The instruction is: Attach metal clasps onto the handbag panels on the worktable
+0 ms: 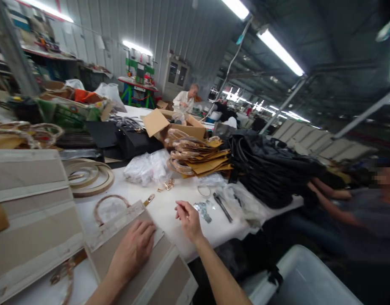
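My left hand (133, 250) lies flat, fingers together and stretched out, on a beige bag (156, 275) with pale trim and a brown looped handle (102, 203). My right hand (188, 218) hovers over the white table (169, 207), fingers curled in a loose pinch; I cannot make out anything in them. Small gold metal fittings (167, 185) and a silvery foil piece (203, 210) lie just beyond it. A dark tool (222, 207) rests to the right.
Stacked beige bags (29, 212) sit at left, coiled handles (89, 178) behind, clear plastic bags (147, 167), a pile of tan card pieces (201, 159), black bags (271, 169). A person sits at right (366, 212); another works far back (185, 99). White bin (305, 279) below.
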Available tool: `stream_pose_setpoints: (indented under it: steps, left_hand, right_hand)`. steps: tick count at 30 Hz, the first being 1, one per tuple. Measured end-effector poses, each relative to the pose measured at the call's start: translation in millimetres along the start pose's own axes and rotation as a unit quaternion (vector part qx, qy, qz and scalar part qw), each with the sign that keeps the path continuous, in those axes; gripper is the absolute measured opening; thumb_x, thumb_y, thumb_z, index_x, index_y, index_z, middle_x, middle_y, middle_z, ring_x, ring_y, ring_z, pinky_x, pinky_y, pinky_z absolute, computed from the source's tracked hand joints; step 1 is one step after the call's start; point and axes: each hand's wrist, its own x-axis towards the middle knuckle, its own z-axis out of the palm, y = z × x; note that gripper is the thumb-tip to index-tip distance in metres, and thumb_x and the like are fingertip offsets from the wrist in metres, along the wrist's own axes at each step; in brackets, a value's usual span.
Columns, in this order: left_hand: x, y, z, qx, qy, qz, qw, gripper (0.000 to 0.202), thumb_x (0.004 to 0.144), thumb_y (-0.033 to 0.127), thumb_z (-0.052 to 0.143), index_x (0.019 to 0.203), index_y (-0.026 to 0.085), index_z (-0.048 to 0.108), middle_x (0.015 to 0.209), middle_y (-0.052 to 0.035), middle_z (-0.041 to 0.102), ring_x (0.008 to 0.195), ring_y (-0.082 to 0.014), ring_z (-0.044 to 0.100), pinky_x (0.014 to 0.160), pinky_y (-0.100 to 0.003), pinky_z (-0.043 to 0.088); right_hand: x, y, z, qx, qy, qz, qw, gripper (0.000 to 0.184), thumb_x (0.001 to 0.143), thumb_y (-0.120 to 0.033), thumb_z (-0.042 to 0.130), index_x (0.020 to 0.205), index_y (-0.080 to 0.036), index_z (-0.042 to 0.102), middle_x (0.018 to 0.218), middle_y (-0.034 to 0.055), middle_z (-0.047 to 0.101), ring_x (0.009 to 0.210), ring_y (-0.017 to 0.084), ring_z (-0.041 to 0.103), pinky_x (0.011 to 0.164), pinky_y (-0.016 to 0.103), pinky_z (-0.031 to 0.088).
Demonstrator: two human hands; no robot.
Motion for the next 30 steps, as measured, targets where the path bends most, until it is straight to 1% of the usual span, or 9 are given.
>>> stream_pose_setpoints:
  steps: [7, 10, 13, 18, 20, 22, 24, 27, 30]
  left_hand:
    - [1, -5, 2.3, 0.017, 0.015, 0.022, 0.999, 0.022, 0.102, 0.024, 0.050, 0.109, 0.025, 0.071, 0.113, -0.0044, 0.072, 0.109, -0.0257, 0.060, 0.103, -0.044, 0.052]
    - [0, -2, 0.6, 0.018, 0.013, 0.018, 1.000, 0.021, 0.101, 0.025, 0.052, 0.109, 0.025, 0.071, 0.112, -0.0041, 0.072, 0.109, -0.0257, 0.061, 0.102, -0.044, 0.053]
    - [0, -1, -0.4, 0.022, 0.014, 0.014, 1.000, 0.021, 0.100, 0.025, 0.053, 0.109, 0.024, 0.071, 0.115, -0.0045, 0.072, 0.110, -0.0258, 0.061, 0.102, -0.044, 0.053]
    - [0, -4, 0.8, 0.029, 0.026, 0.044, 0.998, 0.024, 0.102, 0.028, 0.051, 0.113, 0.023, 0.071, 0.117, -0.0062, 0.073, 0.110, -0.0253, 0.063, 0.101, -0.043, 0.053]
    - [0, -10, 2.7, 0.039, 0.042, 0.067, 0.996, 0.025, 0.101, 0.032, 0.053, 0.114, 0.023, 0.072, 0.116, -0.0066, 0.074, 0.109, -0.0253, 0.065, 0.099, -0.041, 0.054]
    - [0, -18, 4.7, 0.050, 0.053, 0.088, 0.993, 0.026, 0.100, 0.034, 0.055, 0.115, 0.023, 0.072, 0.115, -0.0064, 0.075, 0.108, -0.0249, 0.066, 0.097, -0.039, 0.055]
    - [1, -25, 6.3, 0.058, 0.052, 0.107, 0.991, 0.026, 0.098, 0.034, 0.056, 0.114, 0.023, 0.073, 0.114, -0.0063, 0.076, 0.107, -0.0243, 0.067, 0.097, -0.036, 0.056]
    - [1, -34, 8.7, 0.062, 0.041, 0.133, 0.988, 0.027, 0.095, 0.033, 0.055, 0.111, 0.023, 0.075, 0.114, -0.0075, 0.077, 0.107, -0.0239, 0.068, 0.097, -0.033, 0.057]
    - [1, -38, 13.8, 0.065, 0.055, 0.135, 0.987, 0.029, 0.096, 0.036, 0.053, 0.107, 0.023, 0.076, 0.111, -0.0077, 0.078, 0.105, -0.0236, 0.069, 0.096, -0.033, 0.057]
  right_hand:
    - [-13, 31, -108, -0.073, 0.236, 0.051, 0.968, 0.035, 0.091, -0.051, 0.066, 0.107, -0.023, 0.077, 0.099, 0.0066, 0.076, 0.086, 0.022, 0.069, 0.084, 0.034, 0.056]
    - [-13, 41, -134, -0.113, 0.213, 0.059, 0.969, 0.038, 0.087, -0.054, 0.069, 0.108, -0.024, 0.079, 0.111, 0.0084, 0.077, 0.102, 0.025, 0.069, 0.093, 0.037, 0.056]
    - [-16, 46, -131, -0.181, 0.139, 0.010, 0.974, 0.033, 0.093, -0.046, 0.067, 0.116, -0.025, 0.077, 0.121, 0.0099, 0.074, 0.117, 0.027, 0.066, 0.108, 0.044, 0.051]
    - [-23, 49, -97, -0.288, 0.075, -0.071, 0.952, 0.039, 0.101, -0.037, 0.058, 0.134, -0.019, 0.069, 0.140, 0.0159, 0.064, 0.135, 0.030, 0.056, 0.120, 0.052, 0.042]
    - [-21, 48, -91, -0.308, 0.067, -0.095, 0.944, 0.041, 0.100, -0.035, 0.060, 0.138, -0.020, 0.065, 0.148, 0.0155, 0.059, 0.140, 0.030, 0.052, 0.122, 0.051, 0.041]
    - [-15, 49, -99, -0.314, 0.110, -0.114, 0.936, 0.040, 0.102, -0.034, 0.058, 0.139, -0.021, 0.064, 0.149, 0.0150, 0.057, 0.140, 0.029, 0.052, 0.120, 0.049, 0.043]
    - [-5, 50, -123, -0.316, 0.197, -0.116, 0.921, 0.037, 0.105, -0.033, 0.052, 0.136, -0.019, 0.064, 0.142, 0.0160, 0.061, 0.136, 0.027, 0.054, 0.118, 0.046, 0.045]
    - [12, 54, -185, -0.371, 0.292, -0.019, 0.881, 0.038, 0.106, -0.027, 0.038, 0.130, -0.013, 0.065, 0.132, 0.0182, 0.066, 0.128, 0.027, 0.059, 0.114, 0.044, 0.047]
    - [29, 61, -246, -0.426, 0.257, 0.084, 0.863, 0.037, 0.100, -0.016, 0.040, 0.121, -0.013, 0.071, 0.122, 0.0171, 0.072, 0.116, 0.027, 0.066, 0.106, 0.042, 0.050]
